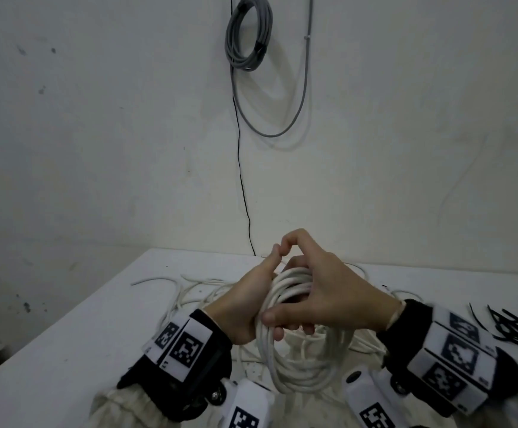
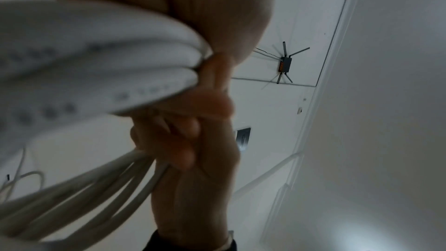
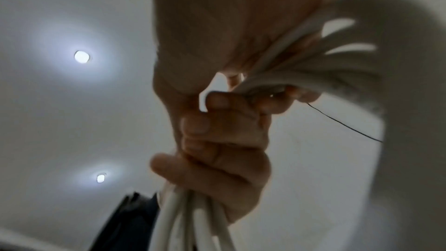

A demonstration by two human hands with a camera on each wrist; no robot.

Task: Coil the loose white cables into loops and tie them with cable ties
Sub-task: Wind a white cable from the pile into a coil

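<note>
A white cable coil (image 1: 301, 366) of several loops hangs above the white table (image 1: 66, 350), held between both hands. My left hand (image 1: 251, 301) grips the coil's left side, its fingers curled round the strands. My right hand (image 1: 319, 291) grips the top of the bundle from the right, thumb across the front and fingers hooked through the loop. Its raised index finger meets the left thumb tip above the coil. In the left wrist view the bundle (image 2: 96, 68) crosses the left palm. The right wrist view shows the left hand's fingers (image 3: 217, 150) closed round the strands (image 3: 193, 226).
Loose white cables (image 1: 196, 291) lie tangled on the table behind and under the coil. A pile of black cable ties (image 1: 517, 332) sits at the right edge. On the wall hang a grey cable coil (image 1: 248, 35) and a thin black wire (image 1: 240, 168).
</note>
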